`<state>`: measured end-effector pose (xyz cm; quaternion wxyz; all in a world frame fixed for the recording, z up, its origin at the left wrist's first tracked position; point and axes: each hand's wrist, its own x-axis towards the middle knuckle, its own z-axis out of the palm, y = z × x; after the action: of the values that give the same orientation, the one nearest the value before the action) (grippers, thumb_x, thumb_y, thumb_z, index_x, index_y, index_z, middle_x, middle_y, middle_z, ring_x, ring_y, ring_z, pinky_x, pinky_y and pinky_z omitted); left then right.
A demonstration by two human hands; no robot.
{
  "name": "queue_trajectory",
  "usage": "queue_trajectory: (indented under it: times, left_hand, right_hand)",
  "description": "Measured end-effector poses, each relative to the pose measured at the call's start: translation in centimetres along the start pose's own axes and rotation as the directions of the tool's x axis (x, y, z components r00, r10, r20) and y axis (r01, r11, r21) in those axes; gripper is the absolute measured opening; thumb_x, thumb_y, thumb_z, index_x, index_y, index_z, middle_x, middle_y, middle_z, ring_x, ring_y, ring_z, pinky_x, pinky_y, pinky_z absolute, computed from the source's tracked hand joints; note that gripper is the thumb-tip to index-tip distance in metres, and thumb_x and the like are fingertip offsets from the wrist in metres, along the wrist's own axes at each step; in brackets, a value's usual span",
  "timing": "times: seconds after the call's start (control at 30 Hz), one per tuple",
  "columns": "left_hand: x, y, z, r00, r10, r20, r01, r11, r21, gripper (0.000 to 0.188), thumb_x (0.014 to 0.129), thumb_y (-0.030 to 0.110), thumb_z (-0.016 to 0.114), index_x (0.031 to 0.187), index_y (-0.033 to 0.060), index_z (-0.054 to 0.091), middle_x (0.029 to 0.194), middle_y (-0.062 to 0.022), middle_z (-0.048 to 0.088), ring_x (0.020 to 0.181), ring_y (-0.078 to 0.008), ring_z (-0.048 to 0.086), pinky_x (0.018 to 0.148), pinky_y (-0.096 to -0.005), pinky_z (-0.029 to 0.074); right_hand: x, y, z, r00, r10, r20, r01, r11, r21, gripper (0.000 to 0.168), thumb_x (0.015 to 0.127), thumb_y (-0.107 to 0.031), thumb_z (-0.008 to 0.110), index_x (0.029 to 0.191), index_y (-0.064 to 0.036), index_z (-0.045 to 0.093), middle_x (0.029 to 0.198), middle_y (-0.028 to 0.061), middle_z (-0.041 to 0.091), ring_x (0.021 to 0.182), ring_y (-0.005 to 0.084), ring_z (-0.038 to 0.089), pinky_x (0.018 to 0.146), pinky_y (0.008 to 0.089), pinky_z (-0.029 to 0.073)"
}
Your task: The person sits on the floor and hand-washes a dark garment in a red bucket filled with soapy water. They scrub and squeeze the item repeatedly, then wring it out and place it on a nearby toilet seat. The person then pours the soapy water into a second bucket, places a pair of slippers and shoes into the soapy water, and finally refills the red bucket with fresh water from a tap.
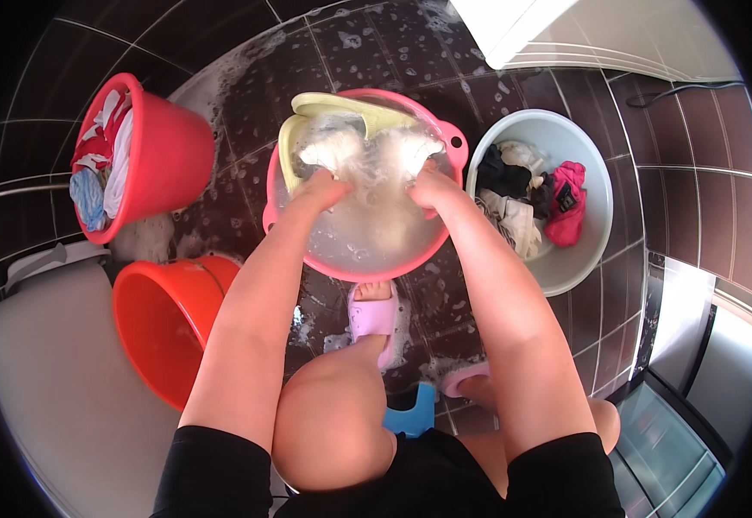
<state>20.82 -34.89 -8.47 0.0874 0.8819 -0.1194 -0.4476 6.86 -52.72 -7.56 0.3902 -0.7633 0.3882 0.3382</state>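
Observation:
A pink plastic basin (pixel 382 275) of cloudy, sudsy water lies in front of me. Inside it, a pale yellow plastic washboard (pixel 385 118) leans against the far left rim. My left hand (pixel 325 189) grips a wet white cloth (pixel 332 150) just above the water on the left side. On the right, my right hand (pixel 433 188) grips white cloth too, its fingers partly hidden at the waterline. Between the hands the cloth is blurred and partly underwater, so I cannot tell whether it is one piece.
Right of the basin stands a pale grey tub (pixel 579 269) of dark, white and pink clothes. A tilted pink bucket (pixel 172 149) at left holds laundry. Below it, an orange bucket (pixel 156 330) lies tipped. Suds wet the dark tiled floor (pixel 389 45). A blue stool (pixel 414 417) is beneath me.

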Motion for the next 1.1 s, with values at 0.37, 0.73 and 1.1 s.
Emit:
queue_trajectory:
  times: [0.37, 0.73, 1.1]
  left_hand:
    - [-2.4, 1.1, 1.8, 0.972, -0.016, -0.233, 0.024, 0.999, 0.034, 0.07, 0.079, 0.043, 0.064, 0.129, 0.0009, 0.04, 0.125, -0.02, 0.056, 0.114, -0.0346, 0.057, 0.096, -0.0434, 0.044]
    - [-6.5, -1.8, 5.6, 0.773, 0.293, -0.562, -0.233, 0.956, 0.178, 0.093, 0.084, 0.033, 0.065, 0.146, -0.0013, 0.006, 0.14, -0.0269, 0.024, 0.114, -0.0446, 0.049, 0.092, -0.0483, 0.047]
    - [-15.8, 8.4, 10.4, 0.695, 0.715, 0.072, -0.718, 0.686, 0.116, 0.065, 0.085, 0.033, 0.065, 0.134, -0.0026, 0.043, 0.129, -0.0249, 0.052, 0.12, -0.0349, 0.052, 0.102, -0.0369, 0.041]
  right_hand:
    - [1.8, 2.8, 3.0, 0.965, -0.082, -0.25, 0.081, 0.997, -0.014, 0.07, 0.085, -0.025, 0.061, 0.138, 0.002, 0.025, 0.133, 0.0293, 0.044, 0.107, 0.0387, 0.059, 0.091, 0.0437, 0.048]
    - [-8.4, 10.9, 9.6, 0.873, -0.007, -0.488, 0.466, 0.312, 0.828, 0.043, 0.087, -0.015, 0.066, 0.124, 0.0, 0.049, 0.111, 0.0137, 0.057, 0.087, 0.0178, 0.063, 0.072, 0.0307, 0.056]
    - [-7.7, 21.1, 10.8, 0.977, 0.213, -0.028, 0.192, -0.806, 0.56, 0.047, 0.096, -0.034, 0.051, 0.123, 0.004, 0.044, 0.116, 0.02, 0.056, 0.107, 0.0313, 0.059, 0.092, 0.0447, 0.052]
